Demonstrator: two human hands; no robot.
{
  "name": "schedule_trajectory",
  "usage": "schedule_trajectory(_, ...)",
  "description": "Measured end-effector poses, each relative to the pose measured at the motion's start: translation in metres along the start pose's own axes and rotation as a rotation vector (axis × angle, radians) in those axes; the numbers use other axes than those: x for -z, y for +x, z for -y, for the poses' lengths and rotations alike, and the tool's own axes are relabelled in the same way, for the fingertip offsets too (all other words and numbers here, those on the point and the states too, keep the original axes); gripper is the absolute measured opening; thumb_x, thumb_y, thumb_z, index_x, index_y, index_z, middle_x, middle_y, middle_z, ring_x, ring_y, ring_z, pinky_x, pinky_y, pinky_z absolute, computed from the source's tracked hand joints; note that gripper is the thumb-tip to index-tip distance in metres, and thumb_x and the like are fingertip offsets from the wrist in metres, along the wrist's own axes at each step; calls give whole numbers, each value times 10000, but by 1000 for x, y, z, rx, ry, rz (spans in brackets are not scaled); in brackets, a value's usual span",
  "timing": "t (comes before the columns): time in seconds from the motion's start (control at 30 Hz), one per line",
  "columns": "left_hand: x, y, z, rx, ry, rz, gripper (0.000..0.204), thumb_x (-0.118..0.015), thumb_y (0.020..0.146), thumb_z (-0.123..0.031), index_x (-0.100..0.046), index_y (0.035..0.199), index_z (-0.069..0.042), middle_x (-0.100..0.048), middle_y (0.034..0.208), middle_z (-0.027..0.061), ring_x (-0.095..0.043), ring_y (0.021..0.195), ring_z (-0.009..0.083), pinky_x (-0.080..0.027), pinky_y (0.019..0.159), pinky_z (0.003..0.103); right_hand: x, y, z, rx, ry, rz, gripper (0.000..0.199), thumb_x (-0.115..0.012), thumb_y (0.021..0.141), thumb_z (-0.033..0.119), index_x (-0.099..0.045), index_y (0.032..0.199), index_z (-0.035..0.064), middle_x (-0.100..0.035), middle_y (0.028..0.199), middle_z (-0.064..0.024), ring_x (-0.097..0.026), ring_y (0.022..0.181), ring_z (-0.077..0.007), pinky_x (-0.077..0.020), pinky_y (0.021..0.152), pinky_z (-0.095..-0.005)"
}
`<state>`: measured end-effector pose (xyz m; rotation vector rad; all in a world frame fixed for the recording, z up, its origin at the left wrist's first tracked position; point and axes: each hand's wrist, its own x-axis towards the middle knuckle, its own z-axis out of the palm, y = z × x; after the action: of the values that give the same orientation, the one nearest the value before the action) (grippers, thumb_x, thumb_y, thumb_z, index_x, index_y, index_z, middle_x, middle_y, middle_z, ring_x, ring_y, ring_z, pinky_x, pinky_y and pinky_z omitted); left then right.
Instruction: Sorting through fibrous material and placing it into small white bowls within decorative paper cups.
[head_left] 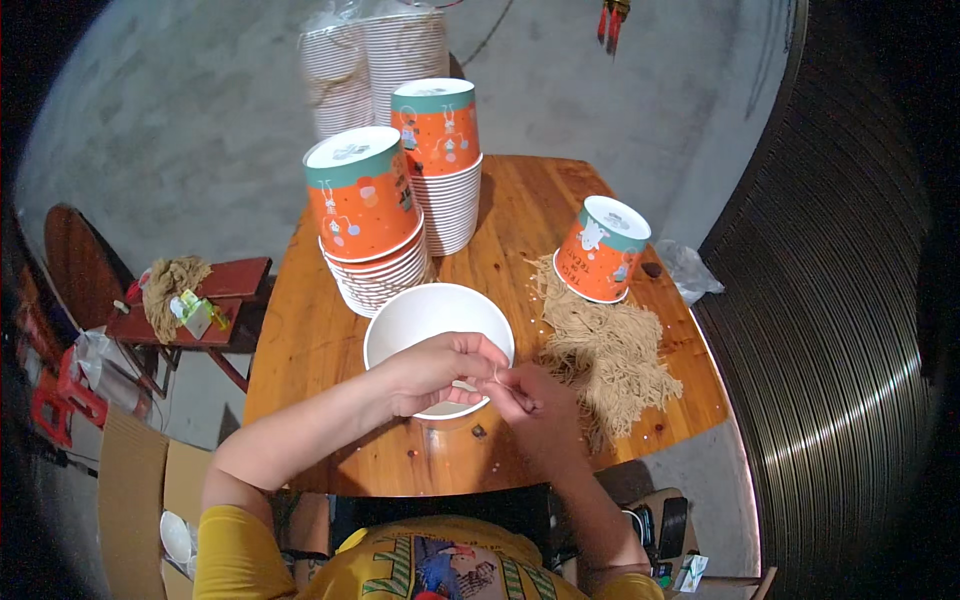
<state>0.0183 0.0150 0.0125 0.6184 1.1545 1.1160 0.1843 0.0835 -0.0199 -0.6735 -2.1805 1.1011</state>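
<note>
Over the near rim of a white paper bucket, which stands mouth up, my two hands meet at the fingertips. My left hand is closed in a pinch, and my right hand pinches beside it. A thin pale strand, apparently twine, shows between them; its ends are hidden by the fingers. Right of the bucket lies a heap of tan twine strands. An orange and green paper bucket stands upside down on the heap's far end.
Two stacks of upturned paper buckets, a nearer one and a farther one, stand on the wooden table. Wrapped bucket stacks rise behind. A red bench with more twine is left; a ribbed shutter is right.
</note>
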Motion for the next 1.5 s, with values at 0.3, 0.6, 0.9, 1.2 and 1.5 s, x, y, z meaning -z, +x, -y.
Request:
schedule_trajectory(0.3, 1, 3, 1, -124, 66, 15, 194, -563, 812, 44, -505, 983, -27, -581, 864, 50, -567, 752, 106, -488, 690, 221, 1, 6, -17, -195, 507, -50, 86, -639, 842, 98, -618, 889, 30, -547, 773, 26, -491, 667, -42, -396, 599, -192)
schedule_trajectory(0.6, -8, -4, 2, -314, 447, -65, 280, -578, 777, 32, -486, 1036, -23, -517, 902, 40, -515, 836, 107, -441, 773, 228, 6, 11, -10, 10, 147, -97, 102, -677, 807, 88, -594, 835, 36, -457, 676, 47, -404, 607, -44, -352, 539, -213)
schedule_trajectory(0.9, -4, 0, 4, -420, 661, -109, 336, -585, 783, -2, -506, 1109, -25, -476, 929, 19, -469, 848, 96, -415, 794, 220, 4, 13, -14, 74, 50, -81, 164, -663, 817, 137, -575, 916, 40, -595, 758, -96, -592, 674, -186, -484, 631, -306)
schedule_trajectory(1.2, -7, -6, 0, -502, 906, -122, 242, -601, 769, -39, -554, 1006, -26, -433, 941, 74, -469, 820, 139, -429, 744, 253, 3, 12, -11, 55, 70, -56, 184, -679, 814, 154, -581, 914, 35, -578, 746, -91, -579, 658, -191, -470, 601, -311)
schedule_trajectory(1.5, -9, -3, 9, -721, 1018, -249, 72, -571, 776, -35, -567, 846, -19, -448, 904, 117, -484, 856, 243, -436, 756, 315, -1, 3, -8, 113, -56, -96, 171, -674, 831, 178, -586, 880, 39, -580, 755, -116, -578, 661, -229, -470, 596, -343)
